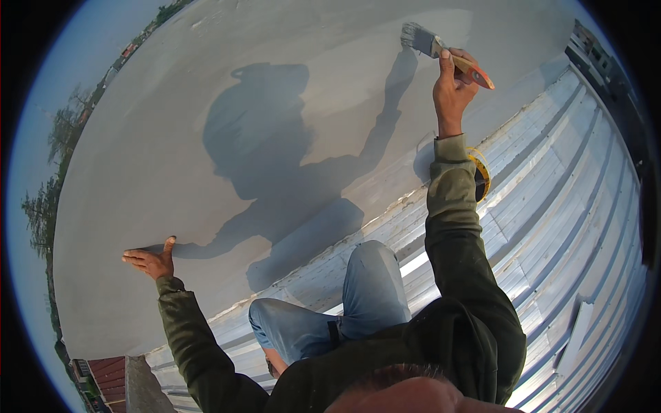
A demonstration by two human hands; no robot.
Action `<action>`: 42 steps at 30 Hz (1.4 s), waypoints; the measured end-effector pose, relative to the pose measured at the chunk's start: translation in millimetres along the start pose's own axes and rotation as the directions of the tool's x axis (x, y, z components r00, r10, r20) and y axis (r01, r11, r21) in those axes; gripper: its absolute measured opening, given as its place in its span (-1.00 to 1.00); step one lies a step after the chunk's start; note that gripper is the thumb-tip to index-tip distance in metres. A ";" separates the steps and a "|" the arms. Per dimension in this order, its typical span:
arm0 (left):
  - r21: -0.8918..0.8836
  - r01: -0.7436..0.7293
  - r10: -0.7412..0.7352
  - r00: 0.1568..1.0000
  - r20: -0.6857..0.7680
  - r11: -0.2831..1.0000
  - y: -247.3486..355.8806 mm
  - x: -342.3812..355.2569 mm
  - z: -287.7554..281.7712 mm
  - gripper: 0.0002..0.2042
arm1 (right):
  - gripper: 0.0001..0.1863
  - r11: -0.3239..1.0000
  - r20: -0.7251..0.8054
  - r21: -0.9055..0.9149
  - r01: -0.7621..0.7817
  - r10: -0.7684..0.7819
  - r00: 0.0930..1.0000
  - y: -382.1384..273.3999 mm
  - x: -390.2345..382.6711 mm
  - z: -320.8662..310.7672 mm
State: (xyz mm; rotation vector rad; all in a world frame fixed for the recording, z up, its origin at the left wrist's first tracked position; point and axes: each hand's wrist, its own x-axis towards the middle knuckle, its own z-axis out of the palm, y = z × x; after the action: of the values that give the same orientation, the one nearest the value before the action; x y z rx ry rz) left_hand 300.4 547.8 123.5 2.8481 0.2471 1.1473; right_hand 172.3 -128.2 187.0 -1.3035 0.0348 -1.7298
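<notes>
My right hand [456, 88] is closed round the handle of a paintbrush [463, 65], whose handle is wooden with a red end. Its grey-coated bristles touch or nearly touch the smooth grey wall [138, 172] at the upper right. Over on the left, my left hand [153, 260] rests against the wall, fingers stretched and thumb apart, holding nothing. A paler, glossier patch shows on the wall near the bristles. Partly hidden behind my right forearm is a yellow-rimmed bucket [486, 175] with a dark inside.
Ribbed metal roofing sheets [544, 186] run along the wall's foot, under my bent knees [375, 275]. A loose pale strip [575, 337] lies on them at the right. Rough mortar [406, 199] lines the joint. My shadow falls across the wall. Trees [45, 213] stand beyond its left edge.
</notes>
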 end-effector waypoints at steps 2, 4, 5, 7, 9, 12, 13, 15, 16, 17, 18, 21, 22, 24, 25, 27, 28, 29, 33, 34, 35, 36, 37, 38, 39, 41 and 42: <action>0.013 0.039 -0.039 0.999 0.037 0.999 1.3 -1.4 0.2 0.50 | -0.87 0.987 -0.041 -0.078 0.144 -0.147 0.988 -6.3 13.3 3.4; -0.002 0.047 -0.047 0.998 0.038 0.999 7.1 -1.1 -1.2 0.50 | -0.85 0.828 0.130 -0.321 0.460 -0.443 0.887 -17.9 -7.5 34.0; -0.016 0.056 -0.055 0.998 0.043 0.998 10.7 -0.8 -2.0 0.50 | -0.78 0.810 0.175 -0.330 0.486 -0.453 0.874 -44.1 -35.0 61.3; -0.019 0.078 -0.077 0.995 0.069 0.997 19.5 -2.0 -4.4 0.50 | -0.72 0.894 0.220 -0.144 0.424 -0.388 0.895 -90.6 -96.6 107.6; -0.006 0.093 -0.092 0.991 0.101 0.996 19.7 -5.4 -4.8 0.49 | -0.71 0.935 0.392 0.132 0.328 -0.353 0.849 -128.8 -140.4 129.7; 0.011 0.085 -0.086 0.993 0.075 0.996 12.8 -2.3 -7.6 0.49 | -0.76 0.915 0.400 0.196 0.352 -0.402 0.824 -117.9 -128.2 123.7; -0.006 0.074 -0.073 0.995 0.073 0.997 15.1 -2.0 -5.3 0.49 | -0.79 0.901 0.359 0.121 0.416 -0.431 0.828 -102.8 -108.2 112.1; 0.020 0.089 -0.090 0.993 0.072 0.996 2.7 -4.9 -7.8 0.49 | -0.87 0.980 0.238 0.166 -0.111 0.070 0.969 -85.3 -64.7 75.7; 0.006 0.042 -0.042 0.998 0.049 0.999 4.6 -3.9 -6.9 0.49 | -0.86 0.990 0.095 0.128 0.050 -0.063 0.993 -57.8 -41.4 58.9; 0.000 0.000 0.000 1.000 0.019 1.000 0.4 -1.3 -7.7 0.49 | -0.86 0.984 0.032 0.070 0.165 -0.167 0.985 -43.2 -23.9 48.4; 0.017 0.010 -0.011 1.000 0.014 1.000 -0.7 1.1 -7.3 0.49 | -0.86 0.984 0.035 0.086 0.153 -0.156 0.987 -32.9 -20.9 43.1; 0.009 -0.040 0.040 0.999 -0.018 0.999 -5.0 6.1 -6.8 0.49 | -0.85 0.860 0.144 -0.271 0.433 -0.408 0.901 -37.9 -49.0 56.3; 0.002 -0.024 0.024 1.000 0.018 1.000 -2.5 5.6 -3.2 0.49 | -0.83 0.860 0.175 -0.262 0.437 -0.403 0.898 -57.0 -86.3 73.7; -0.057 -0.034 0.038 0.997 0.062 0.998 19.2 6.3 9.2 0.49 | -0.76 0.957 0.305 -0.017 0.291 -0.272 0.913 -92.1 -155.9 90.1; -0.030 -0.001 0.003 0.997 0.081 1.000 21.7 2.4 12.4 0.49 | -0.73 0.973 0.388 0.118 0.198 -0.229 0.893 -105.7 -180.7 90.5; 0.036 -0.021 0.019 0.997 0.071 0.999 15.7 1.5 18.5 0.50 | -0.79 0.975 0.472 0.180 0.133 -0.204 0.858 -114.1 -199.5 71.0; 0.075 -0.057 0.054 0.998 0.043 0.996 2.3 1.8 18.4 0.50 | -0.79 0.984 0.466 0.129 0.121 -0.168 0.869 -109.7 -195.3 51.3; 0.128 -0.050 0.048 0.999 0.019 0.991 -14.1 3.7 16.2 0.50 | -0.81 0.997 0.417 0.022 0.079 -0.081 0.905 -102.1 -185.0 28.1; 0.270 -0.220 0.252 0.964 -0.087 0.937 -41.5 10.4 42.1 0.47 | -0.87 0.922 -0.047 -0.199 -0.332 0.329 0.943 -54.1 -118.1 -123.3; 0.252 -0.191 0.221 0.971 -0.093 0.949 -45.9 12.7 36.7 0.47 | -0.88 0.882 -0.106 -0.314 -0.353 0.336 0.936 -37.7 -104.4 -164.5; 0.233 -0.157 0.185 0.978 -0.101 0.960 -46.7 15.4 33.0 0.47 | -0.85 0.809 -0.181 -0.444 -0.386 0.341 0.923 -13.8 -100.0 -206.1; 0.228 -0.168 0.193 0.977 -0.094 0.959 -49.1 16.6 29.8 0.47 | -0.76 0.643 -0.168 -0.666 -0.378 0.364 0.916 2.8 -96.3 -241.8; 0.220 -0.146 0.167 0.983 -0.080 0.965 -43.6 17.6 28.8 0.47 | -0.76 0.633 -0.178 -0.675 -0.379 0.359 0.916 21.5 -97.4 -268.1; 0.225 -0.119 0.137 0.988 -0.069 0.967 -45.0 18.6 23.4 0.47 | -0.73 0.398 -0.152 -0.846 -0.355 0.458 0.876 43.1 -104.9 -288.0; 0.223 -0.127 0.145 0.987 -0.065 0.967 -45.3 19.8 23.1 0.47 | -0.70 0.138 -0.156 -0.952 -0.274 0.551 0.820 67.1 -115.1 -303.7; 0.206 -0.147 0.156 0.987 -0.029 0.968 -26.3 18.6 37.2 0.47 | -0.68 0.145 -0.129 -0.958 -0.248 0.555 0.822 120.2 -143.4 -347.3; 0.205 -0.153 0.161 0.987 -0.026 0.967 -26.2 17.5 39.5 0.47 | -0.67 0.186 -0.076 -0.957 -0.221 0.576 0.814 136.1 -153.6 -356.9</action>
State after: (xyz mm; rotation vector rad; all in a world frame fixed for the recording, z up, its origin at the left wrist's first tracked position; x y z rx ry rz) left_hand 336.9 576.8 103.9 3.0715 0.1497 1.2812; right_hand -12.8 -271.4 -151.8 -2.1351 1.3432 -0.8761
